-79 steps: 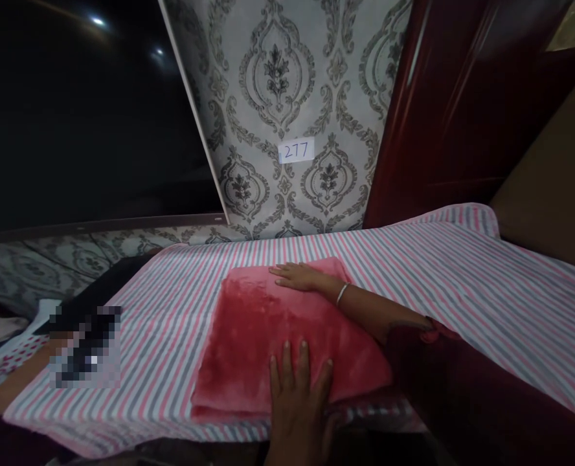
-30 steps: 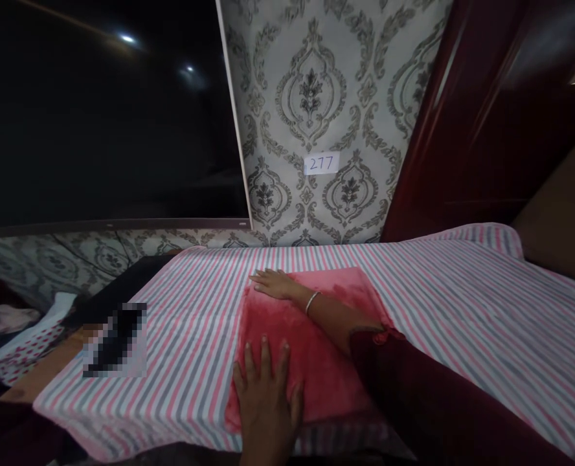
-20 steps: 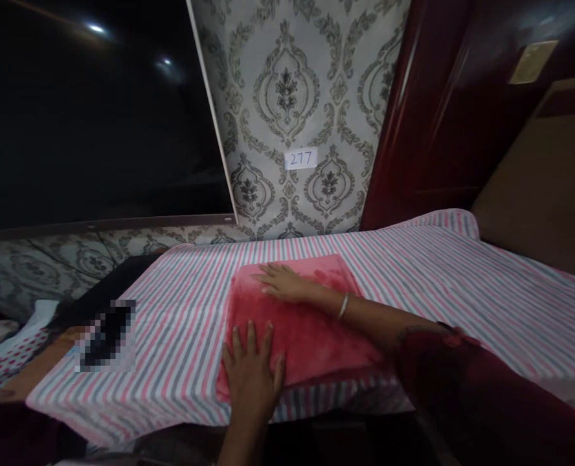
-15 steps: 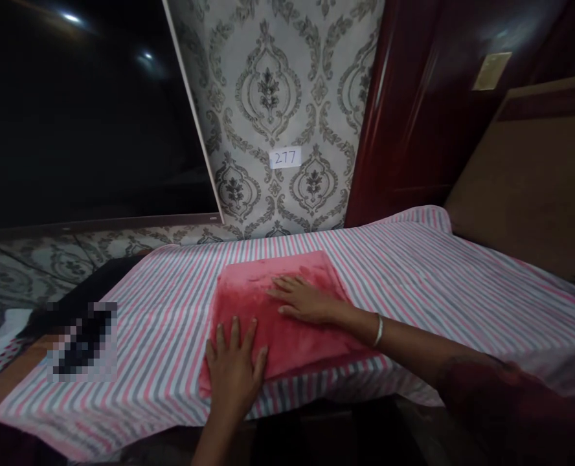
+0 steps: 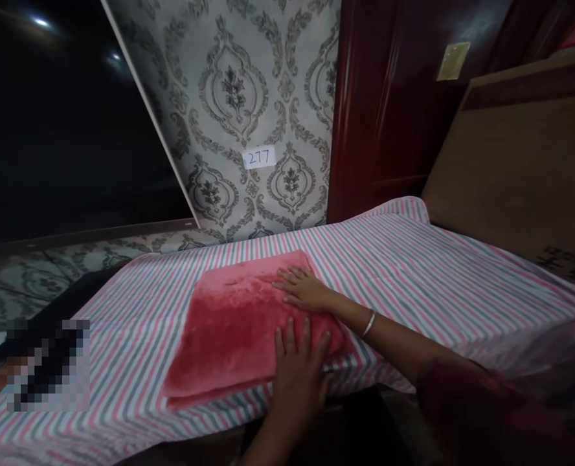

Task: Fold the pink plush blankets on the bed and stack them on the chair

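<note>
A folded red plush cloth, squarish and soft-looking, lies flat on a pink, grey and white striped cover. My left hand rests on its near right part, fingers spread and pointing away from me. Farther back, my right hand lies flat on the cloth's right side, with a silver bangle on the wrist. Both palms face down and neither hand grips anything. The pile shows lighter and darker patches where it is brushed.
A large dark television screen stands at the left. Behind the table, a paper marked 277 is on the patterned wallpaper. A big cardboard box stands at the right. A blurred-out dark item lies at the left.
My left hand has moved from the cloth's near left part across to its near right part. My right hand stays flat at the right side. The camera view has turned slightly right.
</note>
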